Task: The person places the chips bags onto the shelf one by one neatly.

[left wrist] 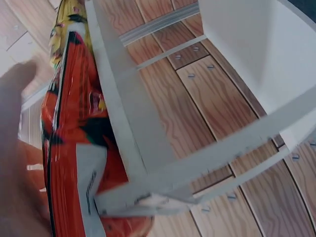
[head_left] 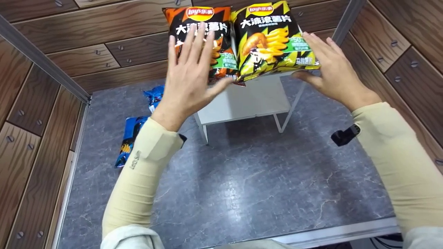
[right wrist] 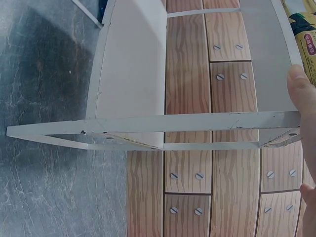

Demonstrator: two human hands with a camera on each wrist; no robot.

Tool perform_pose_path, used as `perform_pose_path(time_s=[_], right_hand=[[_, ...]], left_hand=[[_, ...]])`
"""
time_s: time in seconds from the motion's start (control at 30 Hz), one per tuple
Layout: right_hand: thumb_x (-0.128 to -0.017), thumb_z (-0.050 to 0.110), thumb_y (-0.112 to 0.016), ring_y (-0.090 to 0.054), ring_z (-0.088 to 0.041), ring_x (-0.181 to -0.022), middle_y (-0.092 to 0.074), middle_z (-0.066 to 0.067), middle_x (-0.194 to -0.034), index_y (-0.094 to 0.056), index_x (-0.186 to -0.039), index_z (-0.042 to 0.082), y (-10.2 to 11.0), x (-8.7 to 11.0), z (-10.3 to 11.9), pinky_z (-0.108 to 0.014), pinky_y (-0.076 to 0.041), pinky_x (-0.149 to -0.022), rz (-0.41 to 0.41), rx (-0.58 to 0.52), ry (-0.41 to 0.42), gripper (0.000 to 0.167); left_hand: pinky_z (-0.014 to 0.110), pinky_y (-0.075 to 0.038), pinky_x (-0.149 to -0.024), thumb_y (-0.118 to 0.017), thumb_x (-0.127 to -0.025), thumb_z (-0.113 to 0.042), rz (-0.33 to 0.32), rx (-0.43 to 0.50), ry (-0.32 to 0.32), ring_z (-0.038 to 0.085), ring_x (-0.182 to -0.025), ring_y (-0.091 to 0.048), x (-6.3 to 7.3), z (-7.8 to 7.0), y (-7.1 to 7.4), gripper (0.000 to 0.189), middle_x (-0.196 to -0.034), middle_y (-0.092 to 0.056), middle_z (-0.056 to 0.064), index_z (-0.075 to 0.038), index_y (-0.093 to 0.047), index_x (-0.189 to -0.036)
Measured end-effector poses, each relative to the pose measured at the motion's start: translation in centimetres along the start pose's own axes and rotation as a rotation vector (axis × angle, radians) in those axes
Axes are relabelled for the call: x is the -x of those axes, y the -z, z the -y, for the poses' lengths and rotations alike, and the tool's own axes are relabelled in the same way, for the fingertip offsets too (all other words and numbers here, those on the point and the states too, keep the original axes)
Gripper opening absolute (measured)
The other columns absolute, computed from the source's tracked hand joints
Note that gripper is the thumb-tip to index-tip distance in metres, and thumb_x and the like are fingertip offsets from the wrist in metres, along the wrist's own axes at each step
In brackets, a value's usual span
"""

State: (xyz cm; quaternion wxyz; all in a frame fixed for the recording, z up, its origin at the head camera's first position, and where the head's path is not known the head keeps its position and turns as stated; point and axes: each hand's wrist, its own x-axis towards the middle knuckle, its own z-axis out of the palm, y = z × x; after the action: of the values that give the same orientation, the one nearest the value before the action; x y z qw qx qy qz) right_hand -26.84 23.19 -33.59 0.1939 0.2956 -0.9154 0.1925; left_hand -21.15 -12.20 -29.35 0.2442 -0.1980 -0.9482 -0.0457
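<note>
Side by side on the top of a white metal rack [head_left: 247, 100] lie two Lay's chip bags. The orange-and-black chip bag [head_left: 221, 38] is on the left, with my left hand [head_left: 192, 74] spread over it, fingers straight and covering part of its front. To its right, the yellow-and-black chip bag [head_left: 266, 45] meets it edge to edge. My right hand [head_left: 334, 69] is at the yellow bag's right edge, fingers extended and thumb apart below. In the left wrist view the orange bag [left wrist: 74, 118] rests along the rack's top board, the left hand [left wrist: 19, 148] blurred beside it.
Two blue chip bags lie on the grey marbled floor [head_left: 235, 180] left of the rack, one nearer [head_left: 129, 138] and one partly behind my left wrist [head_left: 154, 95]. Wood-patterned walls [head_left: 138, 41] enclose the space. The rack has a lower white shelf [right wrist: 131, 59] and thin legs.
</note>
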Motion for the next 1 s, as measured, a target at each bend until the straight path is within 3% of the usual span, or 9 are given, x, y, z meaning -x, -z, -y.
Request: perform_pose_path(time_s=[0.07, 0.17, 0.33, 0.43, 0.83, 1.0], right_hand=[[-0.085, 0.028, -0.078, -0.027, -0.027, -0.151, -0.031, -0.007, -0.162, -0.026, -0.158, 0.016, 0.0, 0.0, 0.0, -0.042, -0.01, -0.127, 0.0, -0.002, 0.002, 0.091], [-0.085, 0.027, -0.078, -0.028, -0.028, -0.151, -0.032, -0.008, -0.162, -0.026, -0.158, 0.015, -0.1, 0.1, 0.0, -0.041, -0.01, -0.127, -0.005, -0.004, 0.003, 0.09], [-0.085, 0.027, -0.078, -0.028, -0.028, -0.151, -0.032, -0.008, -0.162, -0.026, -0.158, 0.014, -0.1, 0.2, -0.1, -0.041, -0.01, -0.127, -0.006, -0.005, -0.007, 0.091], [-0.085, 0.028, -0.078, -0.028, -0.028, -0.151, -0.031, -0.008, -0.162, -0.025, -0.158, 0.014, -0.1, 0.1, -0.1, -0.041, -0.01, -0.127, -0.002, -0.002, -0.01, 0.092], [-0.084, 0.028, -0.079, -0.028, -0.028, -0.151, -0.031, -0.008, -0.162, -0.025, -0.158, 0.013, -0.2, -0.1, -0.1, -0.042, -0.01, -0.127, 0.001, -0.01, -0.007, 0.092], [-0.084, 0.027, -0.079, -0.028, -0.028, -0.151, -0.032, -0.009, -0.162, -0.025, -0.158, 0.013, -0.1, -0.2, -0.1, -0.041, -0.01, -0.127, -0.003, -0.008, -0.004, 0.093]], left_hand=[[0.053, 0.006, -0.125, -0.035, -0.098, -0.064, -0.036, 0.034, 0.014, 0.027, -0.156, -0.007, 0.3, 0.5, 0.3, 0.083, -0.168, -0.011, 0.01, -0.011, -0.016, -0.16], [0.049, 0.006, -0.125, -0.032, -0.103, -0.047, -0.146, 0.095, 0.027, 0.028, -0.155, -0.01, 0.9, 1.6, 0.5, 0.068, -0.166, -0.016, 0.012, -0.008, -0.023, -0.158], [0.043, 0.003, -0.126, -0.037, -0.102, -0.028, -0.34, 0.191, 0.041, 0.033, -0.153, -0.017, 2.6, 3.6, 0.1, 0.058, -0.162, -0.026, 0.019, -0.001, -0.031, -0.153], [0.041, 0.0, -0.127, -0.037, -0.101, -0.024, -0.385, 0.223, 0.082, 0.034, -0.153, -0.018, 3.9, 4.8, -0.4, 0.058, -0.161, -0.028, 0.02, 0.001, -0.031, -0.153], [0.043, -0.006, -0.127, -0.038, -0.102, -0.021, -0.322, 0.218, 0.253, 0.032, -0.154, -0.016, 9.4, 9.1, -3.5, 0.056, -0.163, -0.026, 0.015, -0.002, -0.029, -0.155], [0.047, -0.007, -0.127, -0.041, -0.103, -0.021, -0.274, 0.197, 0.332, 0.034, -0.154, -0.016, 11.7, 11.0, -5.8, 0.057, -0.163, -0.025, 0.017, -0.002, -0.027, -0.155]])
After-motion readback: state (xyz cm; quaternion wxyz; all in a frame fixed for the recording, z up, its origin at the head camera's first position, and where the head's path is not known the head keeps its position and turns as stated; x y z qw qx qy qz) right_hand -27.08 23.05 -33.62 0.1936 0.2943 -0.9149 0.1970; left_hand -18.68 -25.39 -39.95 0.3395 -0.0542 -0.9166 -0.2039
